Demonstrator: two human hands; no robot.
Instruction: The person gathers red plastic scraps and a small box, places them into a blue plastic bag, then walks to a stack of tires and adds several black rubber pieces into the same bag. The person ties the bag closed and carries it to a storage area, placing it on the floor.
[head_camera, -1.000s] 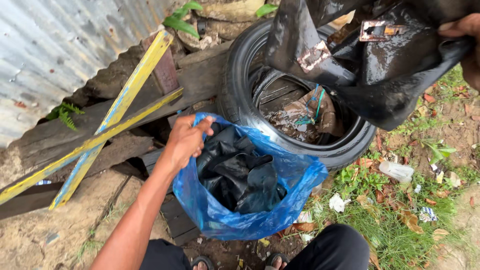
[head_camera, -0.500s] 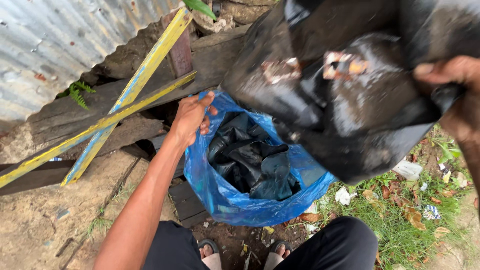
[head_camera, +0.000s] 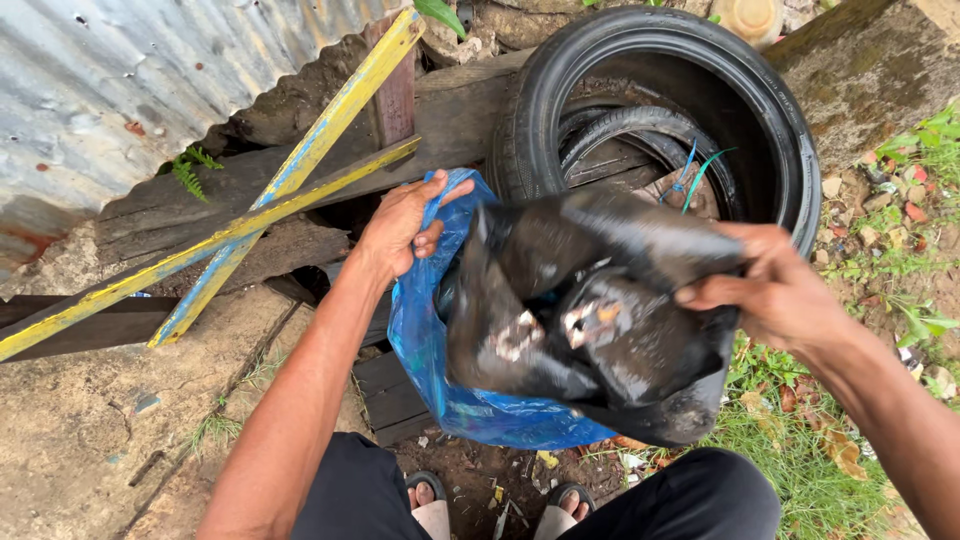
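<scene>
Blue plastic bag (head_camera: 440, 385) hangs open at 9 o'clock, our left hand (head_camera: 398, 222) gripping its rim to keep the mouth wide; our right hand (head_camera: 775, 290) clutches black sheeting (head_camera: 590, 310) over it, the tyre (head_camera: 790, 130) at 12.

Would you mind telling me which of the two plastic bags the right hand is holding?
The black bag; the right hand grips it, while the left hand holds the blue bag.

An outdoor backyard dump is shown: a corrugated metal sheet (head_camera: 120, 90), an old tyre (head_camera: 668, 110), weathered planks (head_camera: 240, 215), littered grass (head_camera: 880, 330).
</scene>
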